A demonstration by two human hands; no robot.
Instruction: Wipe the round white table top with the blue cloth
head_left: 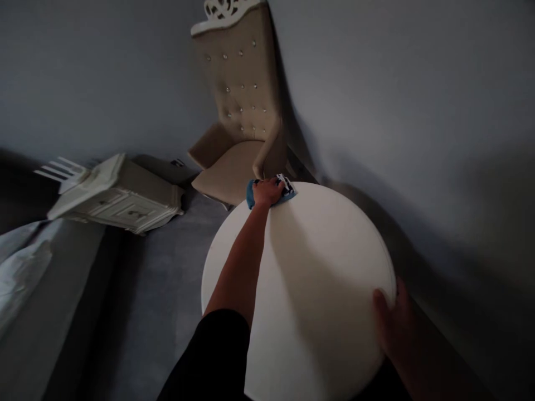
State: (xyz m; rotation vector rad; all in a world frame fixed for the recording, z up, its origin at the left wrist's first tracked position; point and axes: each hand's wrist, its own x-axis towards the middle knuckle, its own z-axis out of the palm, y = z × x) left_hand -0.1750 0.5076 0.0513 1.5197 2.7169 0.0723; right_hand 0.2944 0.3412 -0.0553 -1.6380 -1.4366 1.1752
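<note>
My left hand is stretched out to the far edge of a round white table, pressing on a cloth. The cloth is blue with a black-and-white patterned part, bunched beneath the palm and curled fingers. On the table's right edge, my right hand grips the rim, its thumb over the top and its fingers at the outer side, partly in shadow. A broad shadow lies across the tabletop between the two hands.
Just beyond the table stands a tan tufted armchair with a white carved crest, near a grey wall. At left are a whitish carved cabinet, a white slatted object on it, and pale fabric. Grey floor shows between.
</note>
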